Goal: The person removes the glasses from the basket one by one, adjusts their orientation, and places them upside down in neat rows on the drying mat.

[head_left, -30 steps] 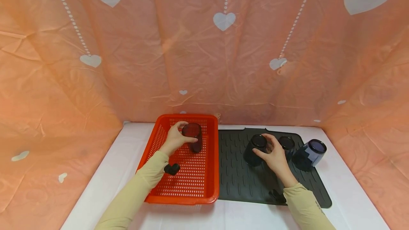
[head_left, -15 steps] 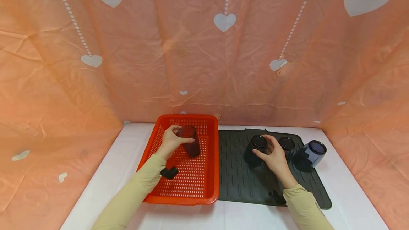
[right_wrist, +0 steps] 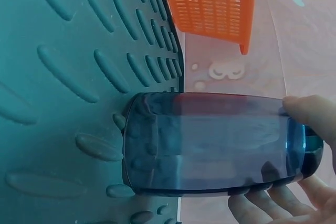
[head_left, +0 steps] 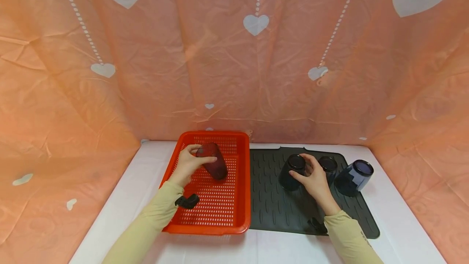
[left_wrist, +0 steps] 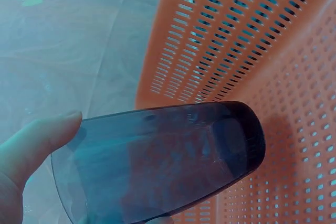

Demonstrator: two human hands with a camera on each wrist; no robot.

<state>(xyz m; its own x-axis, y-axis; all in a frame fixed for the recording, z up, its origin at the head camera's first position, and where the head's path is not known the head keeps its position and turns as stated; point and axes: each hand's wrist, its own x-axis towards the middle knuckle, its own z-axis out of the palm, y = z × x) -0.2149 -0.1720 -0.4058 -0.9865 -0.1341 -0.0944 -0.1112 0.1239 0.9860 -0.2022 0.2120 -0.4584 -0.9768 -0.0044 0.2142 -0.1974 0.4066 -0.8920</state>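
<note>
Inside the orange plastic basket (head_left: pixel 243 199), my left hand (head_left: pixel 186 165) grips a dark tinted drinking glass (head_left: pixel 215 165) near its open rim. That glass leans, its thick base pointing down and to the right; in the left wrist view the glass (left_wrist: pixel 168 161) lies between thumb and fingers. On the black ribbed mat (head_left: pixel 267 199), my right hand (head_left: pixel 316 177) holds another dark glass (head_left: pixel 289 176) around its upper part. This one stands upside down, and the right wrist view has the glass (right_wrist: pixel 220 142) with its rim on the mat.
Two more upside-down glasses stand right of my right hand: a dark glass (head_left: pixel 328 165) close behind it and a bluish glass (head_left: pixel 354 177) near the mat's right edge. White table (head_left: pixel 275 247) surrounds basket and mat. An orange curtain (head_left: pixel 227 72) with hearts rises behind.
My left hand has moved left and slightly toward me within the basket, and its glass has tipped from near upright to a clear slant. My right hand and its glass have stayed put.
</note>
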